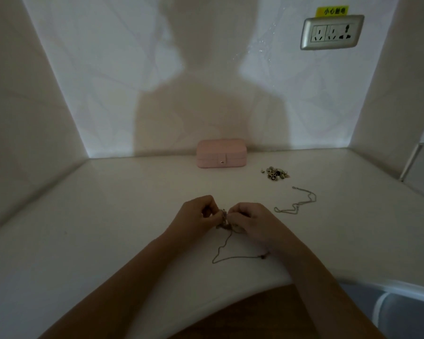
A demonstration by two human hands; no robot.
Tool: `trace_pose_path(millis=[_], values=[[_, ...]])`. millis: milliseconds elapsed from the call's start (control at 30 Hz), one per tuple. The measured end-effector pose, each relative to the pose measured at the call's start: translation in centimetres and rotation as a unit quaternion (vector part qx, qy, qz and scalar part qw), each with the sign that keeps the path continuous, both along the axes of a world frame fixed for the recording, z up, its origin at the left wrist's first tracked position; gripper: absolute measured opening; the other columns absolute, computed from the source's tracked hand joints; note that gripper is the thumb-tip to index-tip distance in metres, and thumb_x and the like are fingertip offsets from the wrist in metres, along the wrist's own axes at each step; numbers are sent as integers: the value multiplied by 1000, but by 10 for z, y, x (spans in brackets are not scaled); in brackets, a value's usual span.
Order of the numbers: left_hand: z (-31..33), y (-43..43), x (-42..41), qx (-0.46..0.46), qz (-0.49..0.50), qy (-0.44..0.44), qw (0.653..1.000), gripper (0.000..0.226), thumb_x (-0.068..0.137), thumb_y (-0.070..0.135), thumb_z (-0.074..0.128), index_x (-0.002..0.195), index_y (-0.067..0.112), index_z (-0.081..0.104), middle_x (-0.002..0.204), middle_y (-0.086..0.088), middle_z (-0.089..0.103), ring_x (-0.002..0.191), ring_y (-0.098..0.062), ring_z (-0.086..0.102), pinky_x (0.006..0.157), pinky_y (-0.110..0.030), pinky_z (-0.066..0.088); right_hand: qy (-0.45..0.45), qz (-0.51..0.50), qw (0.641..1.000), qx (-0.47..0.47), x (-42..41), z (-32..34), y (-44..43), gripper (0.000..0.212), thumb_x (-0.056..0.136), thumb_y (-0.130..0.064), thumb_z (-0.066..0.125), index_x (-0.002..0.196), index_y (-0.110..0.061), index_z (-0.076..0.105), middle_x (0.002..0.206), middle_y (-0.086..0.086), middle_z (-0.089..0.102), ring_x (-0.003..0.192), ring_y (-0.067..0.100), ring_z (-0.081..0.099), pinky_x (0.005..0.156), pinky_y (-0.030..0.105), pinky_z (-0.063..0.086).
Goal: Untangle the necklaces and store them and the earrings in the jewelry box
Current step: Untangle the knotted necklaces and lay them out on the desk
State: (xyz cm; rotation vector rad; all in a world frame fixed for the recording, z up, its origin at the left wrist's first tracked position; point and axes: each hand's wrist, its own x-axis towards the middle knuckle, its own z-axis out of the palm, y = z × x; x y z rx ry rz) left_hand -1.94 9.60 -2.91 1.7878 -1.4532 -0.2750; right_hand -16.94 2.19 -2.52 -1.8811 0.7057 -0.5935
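A: Where's the tangle?
B: The knot [223,219] of chains sits between the two hands, just above the desk [108,216], near its front middle. The left hand [196,216] pinches it from one side with curled fingers, and the right hand [251,220] pinches it from the other.
A: Anything hanging loose?
B: Yes, a thin chain [227,253] trails from the knot toward the person and loops on the desk, ending in a small dark bit by the right wrist.
A: And the rest of the jewelry?
B: A second necklace [298,203] lies alone on the desk, to the right of the hands and apart from them. Beyond it is a little heap of earrings [275,173].
A: The box?
B: The pink box [221,153] stands shut against the back wall, clasp facing the person, well beyond the hands.
A: Anything else?
B: A socket [332,32] on the wall, upper right, with a yellow label [332,11] above it.
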Motion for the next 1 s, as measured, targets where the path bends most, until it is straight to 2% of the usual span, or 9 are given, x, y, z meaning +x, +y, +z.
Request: trace_pose_path(millis=[167, 267, 400, 467, 533, 600, 667, 767, 1000], values=[[1, 3, 3, -13, -5, -24, 1000, 26, 85, 21, 65, 63, 19, 51, 52, 8, 41, 48, -2, 36, 48, -13, 29, -105, 9, 981, 164, -6, 9, -6, 10, 86, -7, 56, 80, -13, 60, 76, -8, 58, 71, 4, 54, 68, 17, 43], [4, 3, 6, -30, 9, -28, 999, 33, 85, 19, 64, 58, 20, 45, 50, 8, 41, 48, -1, 40, 49, -12, 32, -233, 33, 904, 357, -7, 15, -4, 18, 82, -10, 51, 64, -9, 54, 74, 6, 60, 73, 17, 57, 69, 30, 43], [8, 5, 11, -42, 32, -35, 998, 47, 84, 25, 66, 48, 22, 36, 42, 9, 33, 42, -3, 36, 47, -14, 28, -245, 61, 889, 382, -10, 17, -3, 19, 75, -20, 59, 59, -12, 55, 70, 6, 59, 72, 18, 59, 76, 33, 45], [12, 6, 13, -34, 44, 70, 996, 50, 85, 24, 66, 47, 19, 34, 42, 10, 30, 42, -3, 30, 51, -16, 28, -236, 56, 894, 376, -10, 17, -5, 17, 75, -21, 62, 59, -13, 61, 70, 5, 60, 72, 17, 58, 78, 33, 46], [17, 8, 15, -58, 30, 310, 949, 45, 88, 13, 60, 47, 16, 41, 43, 5, 33, 41, -8, 35, 66, -26, 43, -215, 59, 909, 352, -8, 16, -7, 14, 74, -21, 64, 64, -12, 63, 70, 4, 58, 68, 14, 56, 73, 30, 44], [23, 10, 17, -93, -11, 541, 836, 43, 89, 3, 50, 49, 15, 43, 43, 2, 31, 39, -10, 38, 72, -35, 54, -166, 72, 933, 311, -5, 15, -7, 17, 80, -22, 64, 68, -11, 58, 64, 3, 53, 57, 12, 49, 58, 23, 41], [27, 13, 20, -89, -29, 609, 788, 38, 90, 7, 48, 57, 18, 33, 45, 4, 25, 37, -8, 32, 47, -23, 49, -88, 81, 963, 241, 0, 13, -6, 21, 87, -21, 63, 69, -12, 56, 58, -2, 48, 46, 8, 38, 44, 18, 31], [29, 16, 24, -34, -17, 559, 828, 41, 92, 14, 47, 60, 21, 23, 46, 8, 20, 36, -5, 18, 32, -15, 13, 45, 24, 999, 8, 8, 16, -7, 12, 84, -20, 69, 76, -13, 64, 54, -9, 51, 45, 4, 41, 47, 17, 32], [39, 26, 36, 67, -33, 517, 852, 28, 95, 25, 45, 71, 13, 53, 46, 10, 20, 34, -2, 16, 31, -14, 9, 105, -202, 939, -256, 23, 5, -20, 16, 93, -15, 47, 86, -9, 60, 76, 4, 64, 64, 17, 57, 55, 26, 41]])
